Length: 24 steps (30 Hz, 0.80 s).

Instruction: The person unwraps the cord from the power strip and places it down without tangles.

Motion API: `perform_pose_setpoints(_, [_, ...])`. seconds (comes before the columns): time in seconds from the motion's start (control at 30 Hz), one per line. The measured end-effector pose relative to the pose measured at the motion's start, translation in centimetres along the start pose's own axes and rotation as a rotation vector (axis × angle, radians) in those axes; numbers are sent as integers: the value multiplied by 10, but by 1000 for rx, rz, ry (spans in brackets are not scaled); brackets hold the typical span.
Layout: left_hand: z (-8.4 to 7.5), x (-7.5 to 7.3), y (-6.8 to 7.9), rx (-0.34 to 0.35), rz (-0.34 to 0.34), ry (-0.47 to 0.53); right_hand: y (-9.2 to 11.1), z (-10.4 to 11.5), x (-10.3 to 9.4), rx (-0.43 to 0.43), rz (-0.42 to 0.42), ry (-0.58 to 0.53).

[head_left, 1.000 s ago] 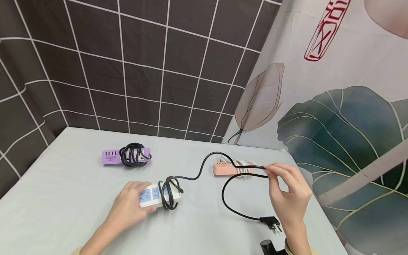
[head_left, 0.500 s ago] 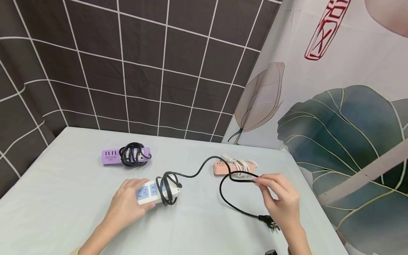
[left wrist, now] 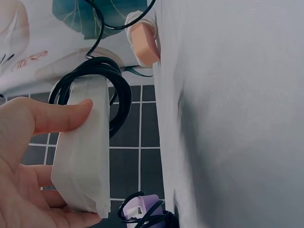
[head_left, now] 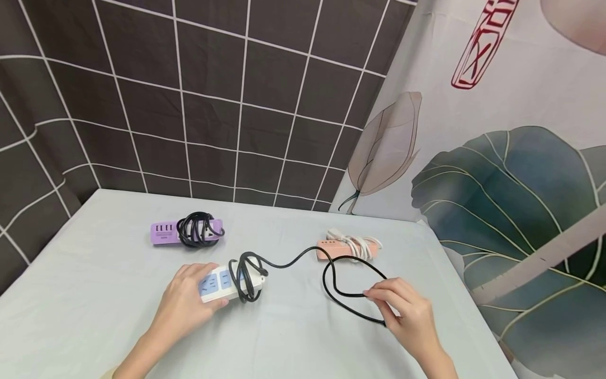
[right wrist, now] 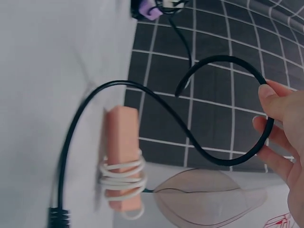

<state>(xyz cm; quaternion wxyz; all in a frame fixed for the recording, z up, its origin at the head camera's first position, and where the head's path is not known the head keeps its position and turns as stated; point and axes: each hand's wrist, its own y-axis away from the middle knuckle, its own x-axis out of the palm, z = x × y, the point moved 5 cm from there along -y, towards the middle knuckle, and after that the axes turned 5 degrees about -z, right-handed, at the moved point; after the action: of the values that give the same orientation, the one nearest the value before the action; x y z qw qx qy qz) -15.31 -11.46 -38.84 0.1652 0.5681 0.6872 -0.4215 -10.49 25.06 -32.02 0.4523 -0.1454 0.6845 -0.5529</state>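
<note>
My left hand point(head_left: 187, 297) grips a white power strip point(left wrist: 84, 152) with blue socket panels by its left end, thumb along the near side. In the left wrist view the strip is held off the table. Several loops of black cord point(head_left: 244, 281) are wound round its right half. From there the cord runs right to my right hand point(head_left: 402, 313), which pinches it between thumb and fingers. A slack loop of cord point(right wrist: 223, 59) curves out of that pinch. The plug's ribbed neck point(right wrist: 59, 217) shows in the right wrist view; in the head view the plug is hidden behind the right hand.
A purple power strip point(head_left: 163, 233) wrapped in black cord lies at the back left of the white table point(head_left: 284, 342). At the back right lies an orange power strip point(head_left: 326, 247) wound with white cord. A dark tiled curtain point(head_left: 213, 105) stands behind the table.
My right hand has moved left and toward me, bringing the cord along and making the loop smaller. The left hand and white power strip have shifted slightly left and away from me.
</note>
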Motion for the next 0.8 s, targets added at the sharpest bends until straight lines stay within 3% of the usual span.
perform_pose_setpoints(0.47, [-5,0,3,-2,10,10,34,-4,7,24,107,-38])
perform_pose_setpoints(0.8, [-8,4,4,0,29,10,55,-10,20,28,276,-1])
